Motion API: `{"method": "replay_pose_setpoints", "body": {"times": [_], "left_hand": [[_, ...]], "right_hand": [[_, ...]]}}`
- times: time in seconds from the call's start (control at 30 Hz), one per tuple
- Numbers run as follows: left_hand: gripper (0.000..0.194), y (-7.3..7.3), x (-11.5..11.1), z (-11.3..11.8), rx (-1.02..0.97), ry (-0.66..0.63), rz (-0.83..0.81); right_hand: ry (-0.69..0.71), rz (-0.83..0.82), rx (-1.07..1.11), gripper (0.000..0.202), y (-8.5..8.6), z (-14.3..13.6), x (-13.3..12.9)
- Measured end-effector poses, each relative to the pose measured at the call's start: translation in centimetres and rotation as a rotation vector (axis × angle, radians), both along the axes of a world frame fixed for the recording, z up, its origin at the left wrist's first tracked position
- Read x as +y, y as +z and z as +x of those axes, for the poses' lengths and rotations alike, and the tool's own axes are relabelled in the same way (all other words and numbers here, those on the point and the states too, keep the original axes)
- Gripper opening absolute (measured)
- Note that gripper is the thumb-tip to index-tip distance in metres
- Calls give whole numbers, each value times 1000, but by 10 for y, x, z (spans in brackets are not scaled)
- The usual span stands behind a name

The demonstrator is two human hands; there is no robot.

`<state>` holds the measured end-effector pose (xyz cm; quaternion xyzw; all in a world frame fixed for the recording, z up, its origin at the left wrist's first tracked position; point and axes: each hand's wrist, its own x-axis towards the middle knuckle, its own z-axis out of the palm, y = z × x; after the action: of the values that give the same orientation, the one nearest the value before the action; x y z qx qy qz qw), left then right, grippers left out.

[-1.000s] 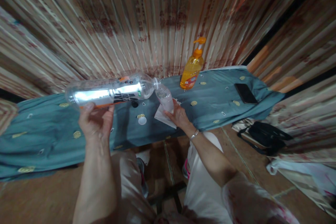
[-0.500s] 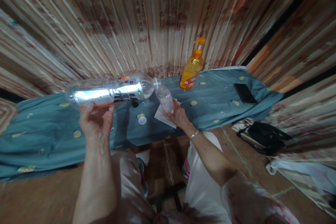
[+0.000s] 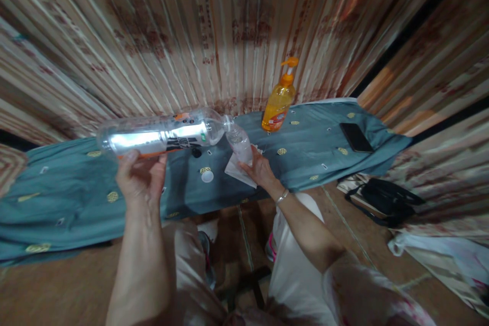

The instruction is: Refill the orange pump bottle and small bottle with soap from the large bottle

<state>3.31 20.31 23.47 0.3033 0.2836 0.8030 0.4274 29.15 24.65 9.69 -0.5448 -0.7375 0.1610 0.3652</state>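
Note:
My left hand (image 3: 141, 175) grips a large clear plastic bottle (image 3: 160, 135) with a silver and orange label, lying level above the table. Its neck points right and meets the mouth of a small clear bottle (image 3: 240, 143), which tilts up to the left. My right hand (image 3: 257, 167) is closed round the lower end of that small bottle. Under the small bottle lies a white folded paper or cloth (image 3: 239, 170). A white round cap (image 3: 207, 177) and a small black cap (image 3: 196, 153) lie below the large bottle.
An orange pump bottle (image 3: 278, 107) stands at the table's back. A black phone (image 3: 356, 137) lies on the right of the green patterned tablecloth (image 3: 76, 183). Curtains hang behind. On the floor at the right is a black bag (image 3: 389, 198).

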Motion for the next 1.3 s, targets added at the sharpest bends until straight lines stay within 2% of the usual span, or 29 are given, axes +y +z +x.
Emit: {"method": "replay_pose_setpoints", "body": {"times": [0.63, 1.3], "left_hand": [[21, -1, -1, 0, -1, 42, -62], [25, 2, -2, 3, 2, 57, -82]], "right_hand": [[7, 15, -3, 69, -1, -1, 0], [8, 6, -16, 70, 0, 0, 0]]}}
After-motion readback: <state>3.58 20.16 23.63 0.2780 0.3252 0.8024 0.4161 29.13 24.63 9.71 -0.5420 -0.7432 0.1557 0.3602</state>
